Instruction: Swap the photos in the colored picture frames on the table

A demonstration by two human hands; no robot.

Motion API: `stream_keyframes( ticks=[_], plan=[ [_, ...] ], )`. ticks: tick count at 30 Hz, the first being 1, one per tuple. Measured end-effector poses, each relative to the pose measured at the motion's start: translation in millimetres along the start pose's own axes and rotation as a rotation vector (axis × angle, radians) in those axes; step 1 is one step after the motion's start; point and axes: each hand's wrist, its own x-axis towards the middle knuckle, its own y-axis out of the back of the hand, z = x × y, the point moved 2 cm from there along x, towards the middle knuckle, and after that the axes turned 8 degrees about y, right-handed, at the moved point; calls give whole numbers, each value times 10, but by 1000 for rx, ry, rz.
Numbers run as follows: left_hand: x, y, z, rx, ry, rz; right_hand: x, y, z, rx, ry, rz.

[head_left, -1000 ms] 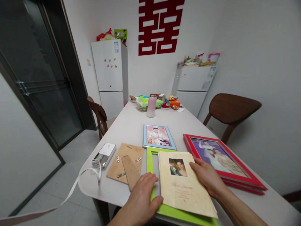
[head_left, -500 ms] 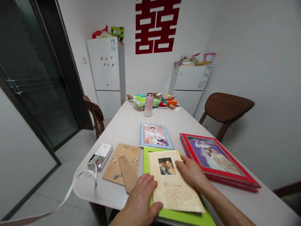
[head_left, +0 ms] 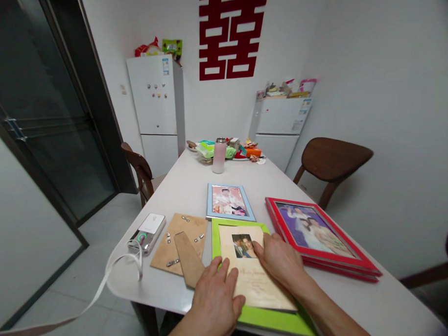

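Note:
A cream insert sheet point(head_left: 250, 289) with a small printed photo point(head_left: 243, 246) lies in a lime-green picture frame point(head_left: 275, 320) at the table's near edge. My left hand point(head_left: 218, 298) rests on the sheet's left side, fingers spread and holding nothing. Over its right side lies my right hand point(head_left: 280, 259), thumb against the printed photo; its other fingers are bent and partly hidden. Left of the frame is a brown backing board point(head_left: 166, 246) with metal clips and a stand leg point(head_left: 188, 260), close to my left fingertips.
A light-blue picture frame point(head_left: 230, 202) lies just behind the green one. Stacked red picture frames point(head_left: 322, 233) sit to the right. A device with a white strap point(head_left: 147, 233) is at the left edge. Farther back stand a pink bottle point(head_left: 219, 157) and several packets point(head_left: 245, 151).
My right hand has shifted left over the sheet and now covers part of the printed photo. My left hand has hardly moved. The whole view has turned slightly.

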Motion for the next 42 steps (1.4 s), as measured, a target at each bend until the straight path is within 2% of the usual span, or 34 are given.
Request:
stream_keyframes(
  ticks=[4,8,11,14,16,18,21,23,26,30,35,39,42],
  plan=[
    [45,-51,31,33,23,33,-23,3,-21,-29,11,28],
    [-8,47,-4,-16,-19,29,-50,-18,-1,-41,14,51],
    [-104,207,-211,-31,-31,63,-63,-20,28,-39,27,55],
    [-183,340,-580,36,93,143,-90,34,-20,0,53,54],
    [-214,370,-808,102,193,157,-132,101,-159,85,137,99],
    [-231,360,-948,146,257,156,-201,164,-394,202,277,142],
    [-241,323,-984,154,269,142,-328,185,-834,314,468,105],
    [-247,311,-964,137,251,118,-388,155,-1094,315,526,74],
    [-274,324,-982,100,206,84,-399,87,-1335,265,510,68],
    [-320,350,-1083,36,118,102,-340,13,-1436,247,454,58],
    [-308,335,-1131,19,96,172,-311,4,-1462,301,431,44],
    [-255,299,-1189,63,157,275,-287,70,-1391,486,395,54],
    [-227,288,-1232,64,106,365,-261,139,-1285,623,361,66]
  ],
)
